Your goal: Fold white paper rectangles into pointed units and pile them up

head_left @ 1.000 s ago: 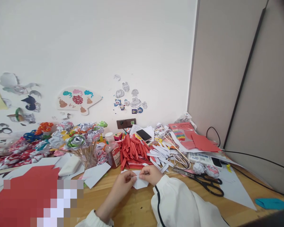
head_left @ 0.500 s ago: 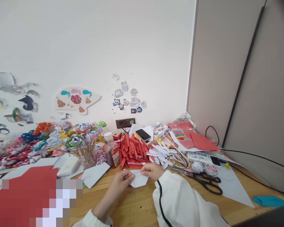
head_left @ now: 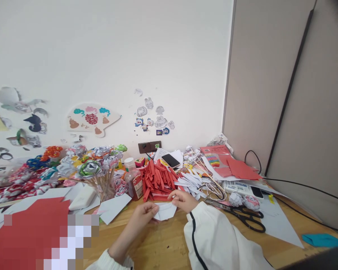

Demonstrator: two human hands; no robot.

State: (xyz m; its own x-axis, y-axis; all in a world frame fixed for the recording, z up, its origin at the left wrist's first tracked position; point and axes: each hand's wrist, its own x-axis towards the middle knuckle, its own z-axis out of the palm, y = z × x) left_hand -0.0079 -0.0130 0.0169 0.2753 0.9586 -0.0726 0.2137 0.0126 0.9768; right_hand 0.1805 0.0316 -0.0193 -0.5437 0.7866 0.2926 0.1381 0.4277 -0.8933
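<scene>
Both of my hands pinch a small folded white paper piece [head_left: 165, 211] just above the wooden table [head_left: 160, 243]. My left hand [head_left: 144, 214] grips its left edge with fingers curled. At its upper right edge, my right hand [head_left: 184, 200] pinches it, in a white sleeve with a black stripe. Right behind the hands lie a pile of folded red paper strips [head_left: 157, 179] and a pile of folded white strips [head_left: 189, 181].
Black scissors [head_left: 249, 216] lie to the right, by crumpled paper balls [head_left: 244, 200]. A glue bottle [head_left: 133, 180], paper roses on sticks [head_left: 97, 167], a phone [head_left: 171, 160], red sheets [head_left: 30, 232], a teal scrap [head_left: 322, 240] and cables [head_left: 304, 187] crowd the table.
The paper piece has been lifted slightly and tilted. My right hand has shifted up and to the right along its edge. The view has swayed a little.
</scene>
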